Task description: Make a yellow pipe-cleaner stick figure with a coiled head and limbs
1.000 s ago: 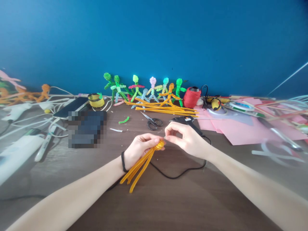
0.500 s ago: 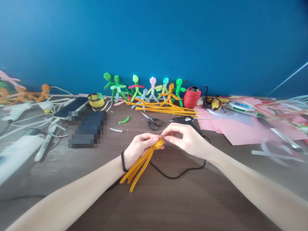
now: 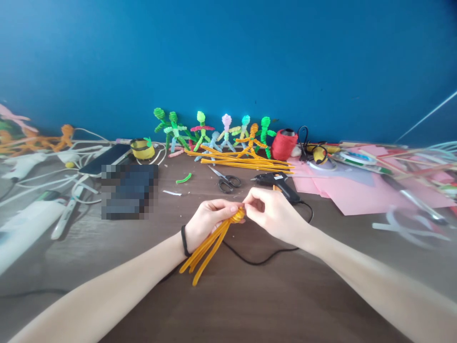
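Observation:
My left hand (image 3: 213,216) is closed round a bundle of orange-yellow pipe cleaners (image 3: 210,245). Their loose ends fan out down and to the left, below the wrist with a black band. At the upper end, several turns are wound into a small coiled knob (image 3: 237,216). Thumb and forefinger of my right hand (image 3: 272,213) pinch together right beside this knob; what lies between the fingertips is too small to make out. Scissors (image 3: 226,181) and a black glue gun (image 3: 277,183) lie just beyond the hands.
Loose orange pipe cleaners (image 3: 246,163) lie before a row of pipe-cleaner figures (image 3: 226,131) along the blue wall. A red spool (image 3: 284,144) and pink paper (image 3: 353,193) are at right. Phone (image 3: 105,159), cables and a marker (image 3: 67,216) lie left. A black cord (image 3: 262,263) runs beneath the hands.
My right hand has drawn its fingers in and shifted slightly down and right, uncovering more of the glue gun. The left hand and the bundle have barely moved.

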### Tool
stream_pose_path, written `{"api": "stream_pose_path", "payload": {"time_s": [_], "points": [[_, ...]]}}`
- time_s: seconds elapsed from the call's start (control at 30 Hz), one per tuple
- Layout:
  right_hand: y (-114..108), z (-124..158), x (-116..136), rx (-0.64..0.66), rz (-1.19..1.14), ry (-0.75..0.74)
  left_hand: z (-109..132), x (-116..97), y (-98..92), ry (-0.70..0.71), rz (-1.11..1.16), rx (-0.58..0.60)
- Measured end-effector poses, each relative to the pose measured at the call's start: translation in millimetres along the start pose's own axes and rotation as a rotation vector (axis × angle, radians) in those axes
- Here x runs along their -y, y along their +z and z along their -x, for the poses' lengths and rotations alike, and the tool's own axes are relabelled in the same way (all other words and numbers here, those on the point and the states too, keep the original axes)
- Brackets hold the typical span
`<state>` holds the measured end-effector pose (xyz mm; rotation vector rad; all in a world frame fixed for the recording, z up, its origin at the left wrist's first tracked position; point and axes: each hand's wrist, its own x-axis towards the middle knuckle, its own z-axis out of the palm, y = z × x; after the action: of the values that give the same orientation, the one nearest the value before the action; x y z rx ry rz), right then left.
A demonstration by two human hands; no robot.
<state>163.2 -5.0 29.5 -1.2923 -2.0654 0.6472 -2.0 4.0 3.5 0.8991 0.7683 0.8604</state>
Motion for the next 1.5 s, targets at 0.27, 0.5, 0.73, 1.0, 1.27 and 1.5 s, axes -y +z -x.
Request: {"api": "stream_pose_path", "payload": {"time_s": [0.27, 0.5, 0.73, 1.0, 1.27, 1.5], "points": [[8.3, 5.6, 5.4, -0.05, 0.087, 0.035, 0.6, -0.2, 0.8, 0.002, -0.037, -0.007], [12.7, 6.5, 3.5, -0.083, 0.125, 0.012, 1.3, -0.6, 1.9, -0.006, -0.034, -0.007], [9.1, 5.1, 5.8, -0.028, -0.029, 0.083, 0.4, 0.6, 0.5, -0.005, -0.036, -0.021], [4.6, 1.7, 2.2, 0.058, -0.277, 0.156, 0.1, -0.9, -0.5, -0.021, -0.013, -0.039], [4.5, 0.6, -3.0, 0.062, -0.332, 0.181, -0.3, -0.7, -1.2, -0.001, 0.019, -0.023], [4.3, -2.9, -7.4, 0.057, -0.336, 0.175, 0.3, -0.4, -3.7, 0.042, 0.025, 0.015]]}}
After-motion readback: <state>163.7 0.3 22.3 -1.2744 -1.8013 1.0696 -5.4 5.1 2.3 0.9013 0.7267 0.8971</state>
